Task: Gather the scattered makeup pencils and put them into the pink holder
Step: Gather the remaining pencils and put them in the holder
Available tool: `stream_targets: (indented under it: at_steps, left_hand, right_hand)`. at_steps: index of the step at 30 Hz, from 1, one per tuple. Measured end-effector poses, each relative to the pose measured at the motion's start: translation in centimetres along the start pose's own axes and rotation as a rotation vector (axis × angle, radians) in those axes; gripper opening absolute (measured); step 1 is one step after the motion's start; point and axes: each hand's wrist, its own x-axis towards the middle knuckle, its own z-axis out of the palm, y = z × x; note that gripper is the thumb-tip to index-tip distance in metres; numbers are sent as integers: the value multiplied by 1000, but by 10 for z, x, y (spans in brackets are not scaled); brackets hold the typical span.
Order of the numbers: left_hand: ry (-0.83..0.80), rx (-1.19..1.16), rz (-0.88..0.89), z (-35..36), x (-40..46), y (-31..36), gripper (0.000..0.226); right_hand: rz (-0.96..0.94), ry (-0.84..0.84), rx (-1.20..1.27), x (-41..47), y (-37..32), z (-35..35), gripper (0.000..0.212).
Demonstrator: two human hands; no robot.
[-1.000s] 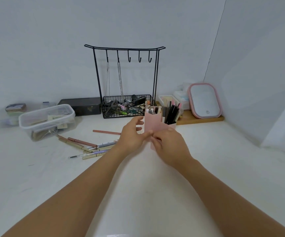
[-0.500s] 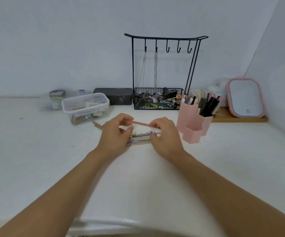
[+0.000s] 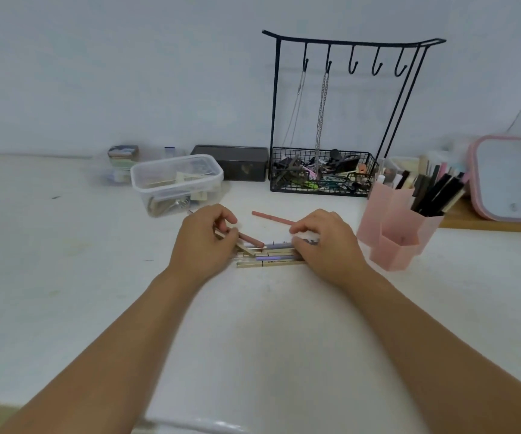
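The slim gold, lilac and pink plastic makeup pencils (image 3: 270,253) lie bunched on the white tabletop (image 3: 65,277) between both hands, left of the pink plastic multi-compartment holder (image 3: 392,228). They look light, stiff and prone to rolling, so squeezing the bundle at mid-length should serve best. The left hand (image 3: 204,245) curls round the pencils' left ends and the right hand (image 3: 325,242) pinches one salmon pencil (image 3: 273,218); their printing is too small to read.

pencils (image 3: 270,255) – gold, lilac, pink, bunched flat on table | pink holder (image 3: 392,228) – upright, right, part-filled
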Motion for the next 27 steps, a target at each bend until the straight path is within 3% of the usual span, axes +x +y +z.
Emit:
stream_targets:
  at_steps: [5, 17, 23, 27]
  left_hand:
    - [-22, -47, -42, 0, 3, 0, 13]
    - [13, -86, -82, -2, 4, 2, 7]
    - [129, -329, -176, -4, 0, 19, 11]
    - [34, -593, -170, -1, -11, 44, 18]
  right_hand:
    - [92, -70, 174, 4, 15, -8, 8]
    - [118, -146, 285, -2, 25, -17, 6]
    - [112, 168, 347, -8, 5, -26, 12]
    - [179, 201, 808, -16, -29, -16, 13]
